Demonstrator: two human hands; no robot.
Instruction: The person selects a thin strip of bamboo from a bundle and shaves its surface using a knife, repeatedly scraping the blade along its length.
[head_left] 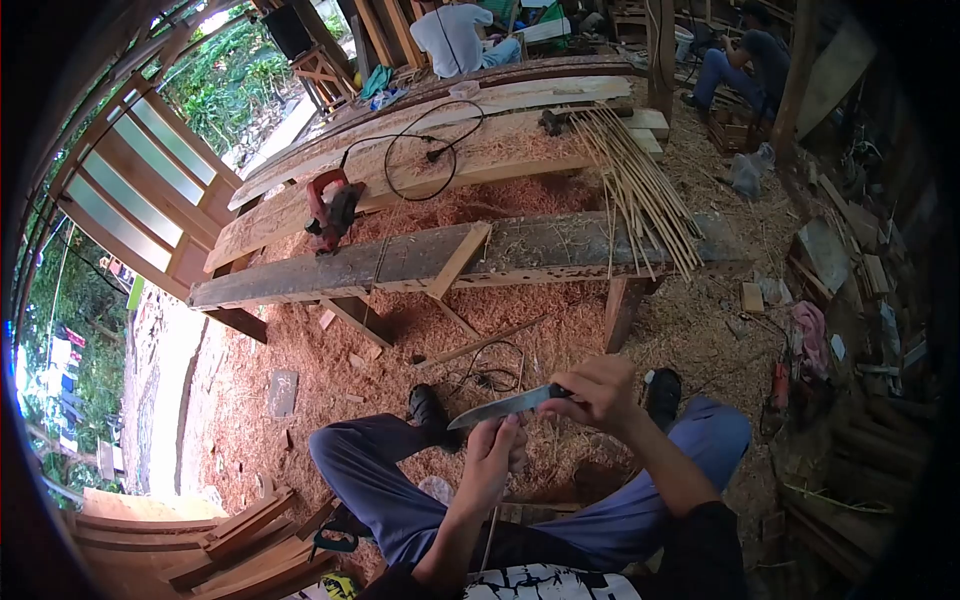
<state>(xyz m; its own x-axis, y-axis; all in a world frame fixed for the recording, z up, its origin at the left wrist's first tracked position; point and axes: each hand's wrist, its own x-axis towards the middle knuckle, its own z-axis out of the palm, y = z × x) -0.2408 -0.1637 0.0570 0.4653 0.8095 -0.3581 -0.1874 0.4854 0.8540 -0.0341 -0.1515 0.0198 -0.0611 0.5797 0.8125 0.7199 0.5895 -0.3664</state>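
My right hand (600, 388) is closed around the dark handle of a knife (505, 408), whose broad blade points left. Just below the blade, my left hand (492, 455) is closed, its thumb close to the metal. A thin wooden strip (490, 540) runs down from my left fist toward my lap; its upper end is hard to make out at the blade. Both hands are over the gap between my bent knees.
A long workbench (400, 262) stands ahead, with a red power planer (330, 212), a black cord (390, 170) and a bundle of thin sticks (640, 190). Shavings cover the floor. Stacked boards (235, 545) lie lower left. Two people sit farther back.
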